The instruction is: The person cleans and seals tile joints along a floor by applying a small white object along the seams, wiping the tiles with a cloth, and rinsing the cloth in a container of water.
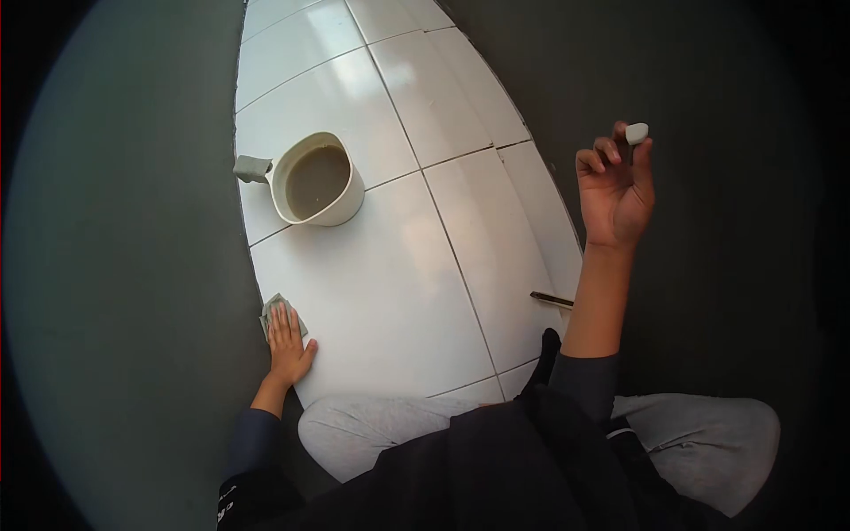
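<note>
At about two o'clock in the head view, a small white block (637,134) is held up by the right hand (618,190), the thumb and forefinger clamped on it and the remaining fingers curled in toward the palm. At eight o'clock, a folded grey-green cloth (267,324) is partly covered by the left hand (288,350), which is laid flat, its fingers extended side by side and its thumb held apart. The cloth is placed at the left edge of the white tiles (381,292). At ten o'clock, a white dipper (354,195) is seen on the tiles, filled with murky grey liquid (317,183). Between three and four o'clock, a slim dark-tipped tool (551,300) is partly hidden by the right forearm.
</note>
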Action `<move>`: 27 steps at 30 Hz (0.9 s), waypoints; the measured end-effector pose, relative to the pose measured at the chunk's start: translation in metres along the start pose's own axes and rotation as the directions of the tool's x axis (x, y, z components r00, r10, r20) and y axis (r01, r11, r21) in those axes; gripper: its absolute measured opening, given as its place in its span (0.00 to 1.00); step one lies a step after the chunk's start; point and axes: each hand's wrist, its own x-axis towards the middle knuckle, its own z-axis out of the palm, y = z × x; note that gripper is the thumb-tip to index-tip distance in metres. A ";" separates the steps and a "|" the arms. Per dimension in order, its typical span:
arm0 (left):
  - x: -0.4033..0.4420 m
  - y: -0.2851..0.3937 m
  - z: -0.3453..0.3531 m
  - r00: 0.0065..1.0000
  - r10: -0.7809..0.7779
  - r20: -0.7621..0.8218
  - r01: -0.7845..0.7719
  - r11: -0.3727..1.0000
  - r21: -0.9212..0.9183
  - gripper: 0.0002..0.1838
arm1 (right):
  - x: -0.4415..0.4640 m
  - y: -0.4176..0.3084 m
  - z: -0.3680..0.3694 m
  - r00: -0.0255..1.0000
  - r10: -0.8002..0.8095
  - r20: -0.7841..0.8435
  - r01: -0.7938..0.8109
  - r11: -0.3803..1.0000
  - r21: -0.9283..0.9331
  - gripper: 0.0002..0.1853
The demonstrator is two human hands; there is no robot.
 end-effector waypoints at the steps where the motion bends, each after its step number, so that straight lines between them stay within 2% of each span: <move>1: -0.001 0.001 -0.001 0.999 0.014 -0.032 -0.015 1.000 -0.007 0.44 | -0.001 0.009 0.001 1.000 0.006 -0.006 -0.006 1.000 0.004 0.05; 3: -0.003 0.004 0.000 0.998 0.024 -0.060 -0.025 1.000 -0.019 0.44 | -0.012 0.027 0.002 0.994 0.101 -0.041 -0.102 0.995 -0.001 0.05; 7: -0.004 0.007 0.006 0.997 0.029 -0.076 -0.030 1.000 -0.009 0.44 | -0.037 0.036 -0.004 0.979 0.188 -0.076 -0.195 0.977 -0.085 0.06; 9: -0.003 0.012 0.001 0.994 0.064 -0.085 -0.063 0.998 0.016 0.45 | -0.043 0.022 -0.012 0.982 0.164 -0.095 -0.173 0.981 -0.085 0.06; 11: -0.002 0.021 -0.008 0.980 0.196 0.028 -0.196 0.980 -0.029 0.46 | -0.049 0.005 -0.022 0.985 0.131 -0.112 -0.140 0.987 -0.083 0.05; 12: -0.001 0.026 -0.012 0.979 0.201 0.025 -0.201 0.979 -0.015 0.46 | -0.051 -0.004 -0.029 0.986 0.114 -0.120 -0.123 0.990 -0.064 0.05; 14: -0.001 0.038 -0.017 0.939 0.331 0.099 -0.328 0.944 -0.041 0.47 | -0.056 -0.017 -0.043 0.987 0.095 -0.126 -0.100 0.994 -0.034 0.05; 16: 0.002 0.050 -0.027 0.923 0.359 0.140 -0.358 0.933 -0.029 0.48 | -0.059 -0.025 -0.047 0.984 0.075 -0.159 -0.079 0.997 -0.020 0.05; 18: 0.010 0.071 -0.028 0.851 0.471 0.231 -0.494 0.868 0.048 0.49 | -0.061 -0.026 -0.051 0.986 0.051 -0.156 -0.054 0.998 -0.013 0.05; 21: 0.019 0.122 -0.026 0.728 0.653 0.209 -0.682 0.722 0.118 0.47 | -0.063 -0.023 -0.052 0.983 0.032 -0.181 -0.034 0.999 -0.011 0.05; 24: 0.032 0.183 -0.030 0.569 0.816 0.103 -0.818 0.547 0.178 0.40 | -0.065 -0.020 -0.056 0.979 0.020 -0.205 -0.027 0.999 -0.031 0.05; 27: 0.067 0.234 -0.035 0.505 0.863 0.005 -0.849 0.496 0.181 0.37 | -0.062 -0.024 -0.065 0.973 0.014 -0.231 -0.027 0.998 -0.055 0.05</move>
